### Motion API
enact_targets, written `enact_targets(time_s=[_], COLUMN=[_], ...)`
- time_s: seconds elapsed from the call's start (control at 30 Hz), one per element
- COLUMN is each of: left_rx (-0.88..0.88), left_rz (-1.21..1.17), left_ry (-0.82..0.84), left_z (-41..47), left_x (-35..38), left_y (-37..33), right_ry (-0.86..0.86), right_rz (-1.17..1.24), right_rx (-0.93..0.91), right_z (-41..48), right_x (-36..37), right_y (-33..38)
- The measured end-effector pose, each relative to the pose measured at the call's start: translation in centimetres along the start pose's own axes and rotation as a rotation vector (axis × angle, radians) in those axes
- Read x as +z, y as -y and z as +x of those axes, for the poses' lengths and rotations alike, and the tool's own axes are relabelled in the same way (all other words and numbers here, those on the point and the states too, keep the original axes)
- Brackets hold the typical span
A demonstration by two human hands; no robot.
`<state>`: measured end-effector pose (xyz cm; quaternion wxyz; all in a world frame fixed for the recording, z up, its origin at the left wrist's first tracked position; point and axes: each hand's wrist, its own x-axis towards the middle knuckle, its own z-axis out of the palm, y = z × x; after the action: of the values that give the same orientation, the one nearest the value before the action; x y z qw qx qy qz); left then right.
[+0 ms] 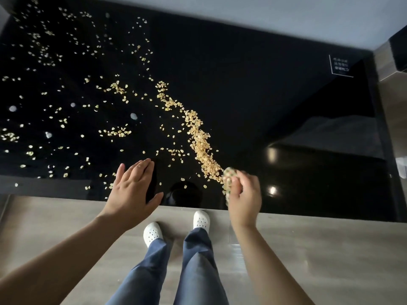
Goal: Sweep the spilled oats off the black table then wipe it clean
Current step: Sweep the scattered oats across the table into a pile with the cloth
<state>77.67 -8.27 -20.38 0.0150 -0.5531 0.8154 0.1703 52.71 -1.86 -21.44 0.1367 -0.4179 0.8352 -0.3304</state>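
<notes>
Mostly the oats [199, 137] lay as pale golden flakes across the glossy black table [253, 89]. They were thin and scattered over its left half. They were thick in one ragged band that ran diagonally from the middle of the table down toward its near edge. That band ended right at the right hand [244, 194], where the flakes were heaped closest together. The right hand was blurred, with its fingers curled round a pale wad [229, 177] flecked with green. What the wad was could not be told. The left hand [134, 188] was spread palm down at the near edge, fingers straight and together, thumb out, holding nothing. Whether it touched the surface could not be told. A few single flakes lay between the two hands. A small white-lettered label [340, 66] sat at the table's far right corner.
</notes>
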Motion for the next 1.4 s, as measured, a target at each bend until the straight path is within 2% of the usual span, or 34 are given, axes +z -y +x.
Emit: enact_targets(time_s=[0.1,0.17,0.3,0.37,0.43,0.53,0.67,0.73,0.83,0.9,1.1,1.23,1.3,1.4], left_rx=[0.018,0.03,0.053,0.062,0.069,0.07,0.082,0.074,0.017,-0.011,-0.052,-0.051,-0.043,-0.029], left_rz=[0.004,0.003,-0.012,-0.017,-0.029,-0.067,-0.144,-0.158,-0.136,-0.095,-0.02,-0.043,-0.069,-0.125], left_ry=[0.001,0.007,0.009,0.013,0.012,-0.002,-0.054,-0.09,-0.096,-0.073,-0.011,0.01,0.01,-0.005], left_z=[0.1,0.1,0.1,0.0,-0.1,-0.1,-0.1,-0.1,0.2,0.5,0.8,0.7,0.6,0.5], left_x=[-0.1,-0.2,-0.4,-0.3,-0.2,-0.4,-1.1,-1.5,-1.7,-1.6,-1.4,-1.3,-1.5,-2.1], left_y=[0.4,0.8,1.3,1.4,1.6,1.8,1.9,2.2,3.2,4.0,5.4,6.0,6.3,6.7], right_ry=[0.126,0.135,-0.083,-0.133,-0.11,-0.071,0.08,0.11,-0.079,-0.112,0.009,0.188,0.277,0.18], right_rz=[0.071,0.14,0.074,0.014,-0.035,-0.049,0.067,0.176,0.164,0.104,-0.057,-0.008,0.068,0.095], right_rx=[-0.052,-0.02,0.006,0.093,0.168,0.125,0.037,0.068,0.115,0.119,0.075,-0.055,-0.06,-0.054], right_z=[-1.0,-1.0,0.2,0.7,0.6,-0.3,-0.7,0.2,3.3,5.6,7.1,3.9,3.1,4.0], right_x=[2.8,2.7,-0.6,-1.4,-0.8,1.7,4.5,4.3,2.5,1.6,4.5,6.8,6.7,4.9], right_y=[3.3,4.5,3.2,1.6,1.0,2.7,6.0,6.9,6.1,5.2,5.7,8.3,9.2,9.5])
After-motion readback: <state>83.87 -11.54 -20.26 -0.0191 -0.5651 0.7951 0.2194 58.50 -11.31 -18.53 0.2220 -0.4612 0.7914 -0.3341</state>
